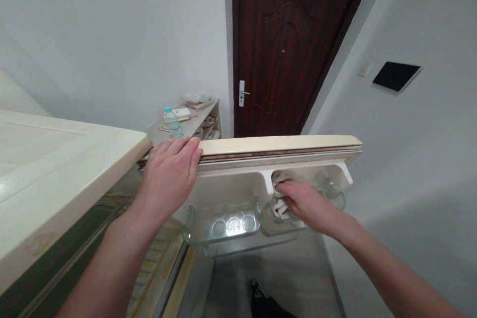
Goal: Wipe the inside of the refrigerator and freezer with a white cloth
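Your left hand (171,164) held the top edge of the fridge door (279,145), close to the side of the fridge (74,154). Your fingers bent over the edge, and their tips were hidden behind it. Your right hand (303,201) was down inside the door, with its fingers closed on a white cloth (282,208). The cloth was all bunched up. It was at the right bin (276,228), near the white wall between the two top bins. Part of it hung below your fingers, and your hand hid some of it.

The left bin (223,223) was see-through, with round marks showing through it. The door stood open, and you could look down past it to the gray floor (305,268) and a dark shoe (256,290). Yellowish racks (149,263) showed inside the fridge, under your left arm.

Past the door, a bottle (173,121) with a blue-green cap stood on a low shelf (204,119) by the wall. Some clear bags (197,98) lay at the far end of that shelf. Farther off was a dark red-brown room door (283,25), which was shut, with a silver handle (244,93). A black screen (397,75) hung on the right wall, just beside a small white switch (365,69).
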Demonstrator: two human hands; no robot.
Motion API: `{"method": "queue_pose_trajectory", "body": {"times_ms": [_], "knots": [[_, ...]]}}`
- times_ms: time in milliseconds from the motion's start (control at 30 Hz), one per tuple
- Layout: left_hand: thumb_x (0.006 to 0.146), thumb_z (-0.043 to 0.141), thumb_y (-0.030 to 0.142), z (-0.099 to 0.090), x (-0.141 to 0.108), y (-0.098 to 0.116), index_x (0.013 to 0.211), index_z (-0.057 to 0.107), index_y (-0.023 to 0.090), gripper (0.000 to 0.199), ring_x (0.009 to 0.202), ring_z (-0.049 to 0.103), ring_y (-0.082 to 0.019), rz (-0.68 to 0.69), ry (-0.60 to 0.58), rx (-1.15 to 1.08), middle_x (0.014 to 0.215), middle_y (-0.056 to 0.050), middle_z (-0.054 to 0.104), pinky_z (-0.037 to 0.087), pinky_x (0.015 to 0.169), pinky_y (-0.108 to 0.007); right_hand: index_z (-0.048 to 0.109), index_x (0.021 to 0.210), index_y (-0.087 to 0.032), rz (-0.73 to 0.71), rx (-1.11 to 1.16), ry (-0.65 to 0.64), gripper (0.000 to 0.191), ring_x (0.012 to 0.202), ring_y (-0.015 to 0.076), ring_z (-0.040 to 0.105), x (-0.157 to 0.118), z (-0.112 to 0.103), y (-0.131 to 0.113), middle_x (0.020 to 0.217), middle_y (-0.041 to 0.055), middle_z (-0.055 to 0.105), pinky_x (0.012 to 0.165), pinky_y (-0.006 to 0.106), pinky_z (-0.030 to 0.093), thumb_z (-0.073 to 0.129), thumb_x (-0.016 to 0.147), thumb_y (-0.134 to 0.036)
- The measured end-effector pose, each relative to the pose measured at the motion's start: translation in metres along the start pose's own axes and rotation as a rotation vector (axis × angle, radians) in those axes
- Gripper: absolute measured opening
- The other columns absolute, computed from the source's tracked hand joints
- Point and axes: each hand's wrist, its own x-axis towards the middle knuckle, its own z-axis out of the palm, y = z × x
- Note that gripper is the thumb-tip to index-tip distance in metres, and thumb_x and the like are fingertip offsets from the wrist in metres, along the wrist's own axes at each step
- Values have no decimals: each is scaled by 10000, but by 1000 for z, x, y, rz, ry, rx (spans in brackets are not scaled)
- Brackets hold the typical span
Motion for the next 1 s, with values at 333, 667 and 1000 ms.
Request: {"method": "queue_pose_trajectory", "body": {"times_ms": [333, 667, 1000], "knots": [[1074, 277, 342, 0, -4, -6, 1306, 640, 100, 494, 1164, 607, -369, 24, -3, -40, 1268, -163, 681, 462, 1022, -527, 697, 895, -161, 5, -174, -52, 301, 973, 231, 661, -49, -8, 24, 1026, 97, 687, 850, 328, 487, 467, 879, 33], [1076, 236, 361, 1, -4, -9, 1285, 647, 105, 528, 1163, 622, -361, 47, -8, -57, 1278, -173, 677, 480, 1011, -520, 744, 1061, -198, -183, 214, -16, 433, 1109, 170, 657, -48, 3, -24, 1164, 47, 727, 998, 299, 496, 416, 904, 36], [1078, 276, 359, -5, -2, -9, 1284, 636, 134, 471, 1196, 614, -347, 46, -70, -37, 1296, -148, 674, 476, 1068, -517, 748, 1121, -203, 244, -226, -19, 449, 1024, 271, 723, -95, -8, 13, 1123, 96, 762, 842, 340, 537, 415, 883, -17]]}}
